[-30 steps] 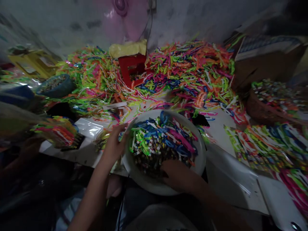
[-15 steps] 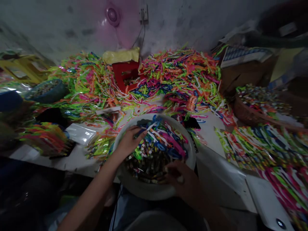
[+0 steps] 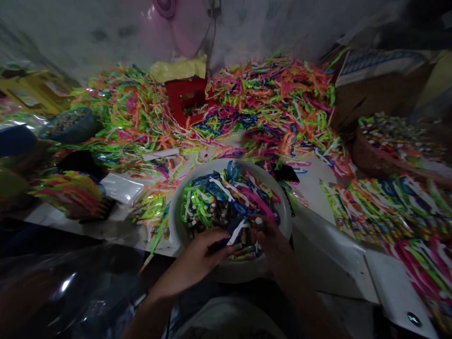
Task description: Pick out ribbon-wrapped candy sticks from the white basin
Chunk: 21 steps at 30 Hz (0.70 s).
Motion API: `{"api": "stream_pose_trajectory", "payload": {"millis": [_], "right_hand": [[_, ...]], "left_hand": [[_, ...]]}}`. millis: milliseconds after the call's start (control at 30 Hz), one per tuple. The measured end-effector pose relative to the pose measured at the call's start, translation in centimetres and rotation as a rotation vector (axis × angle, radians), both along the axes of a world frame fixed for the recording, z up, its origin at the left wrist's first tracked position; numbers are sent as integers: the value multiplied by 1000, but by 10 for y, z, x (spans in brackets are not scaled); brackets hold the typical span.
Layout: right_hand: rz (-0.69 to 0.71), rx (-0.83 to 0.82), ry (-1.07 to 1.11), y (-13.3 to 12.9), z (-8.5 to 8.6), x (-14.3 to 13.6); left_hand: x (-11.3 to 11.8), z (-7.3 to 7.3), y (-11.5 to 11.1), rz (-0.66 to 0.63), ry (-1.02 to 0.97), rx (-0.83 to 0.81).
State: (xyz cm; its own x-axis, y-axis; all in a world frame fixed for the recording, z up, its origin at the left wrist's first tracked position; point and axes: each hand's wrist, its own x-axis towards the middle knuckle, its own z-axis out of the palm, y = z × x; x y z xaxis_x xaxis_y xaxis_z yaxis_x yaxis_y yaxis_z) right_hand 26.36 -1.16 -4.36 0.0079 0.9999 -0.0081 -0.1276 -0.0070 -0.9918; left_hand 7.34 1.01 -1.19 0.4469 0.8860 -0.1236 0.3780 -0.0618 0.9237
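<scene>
In the head view, the left hand [image 3: 206,247] pinches a slim white plastic strip [image 3: 239,230] inside a round whitish plastic basin [image 3: 175,216] of multicoloured strips [image 3: 201,205]; beside it, the right hand [image 3: 275,242] grasps a small white-tipped piece [image 3: 259,221], otherwise hidden.

I record a white strip [image 3: 240,230] at my left hand [image 3: 205,249] and a white-tipped piece [image 3: 259,221] at my right hand [image 3: 270,238]; my basin [image 3: 175,221] is off-white, with blue, lime green, magenta and white strips [image 3: 221,188] inside; the heap [image 3: 282,89] beyond shows orange, pink, lime, white and blue; the frame [image 3: 173,96] is red, its cover [image 3: 180,69] yellow; the crate [image 3: 38,92] is yellow; the small bowl [image 3: 79,132] is blue.
</scene>
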Motion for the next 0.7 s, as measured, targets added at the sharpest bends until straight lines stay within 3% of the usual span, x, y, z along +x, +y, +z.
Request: {"api": "stream_pose_trajectory", "payload": {"millis": [67, 133, 267, 400, 500, 600, 700], "right_hand": [[-9, -16, -44, 1, 1, -1], [-49, -64, -152, 1, 5, -3], [-73, -71, -302, 3, 10, -7], [30, -85, -302, 4, 11, -8], [139, -95, -262, 2, 12, -13], [163, -76, -240, -1, 13, -21], [148, -61, -195, -3, 12, -24]], "left_hand": [[-6, 6, -2, -100, 125, 139], [-13, 11, -2, -121, 209, 199], [-23, 21, -2, 12, 245, 198], [-18, 25, -4, 327, -39, 26], [-2, 14, -4, 519, -390, -179], [16, -6, -4, 508, -619, -376], [27, -17, -3, 422, -681, -474]]}}
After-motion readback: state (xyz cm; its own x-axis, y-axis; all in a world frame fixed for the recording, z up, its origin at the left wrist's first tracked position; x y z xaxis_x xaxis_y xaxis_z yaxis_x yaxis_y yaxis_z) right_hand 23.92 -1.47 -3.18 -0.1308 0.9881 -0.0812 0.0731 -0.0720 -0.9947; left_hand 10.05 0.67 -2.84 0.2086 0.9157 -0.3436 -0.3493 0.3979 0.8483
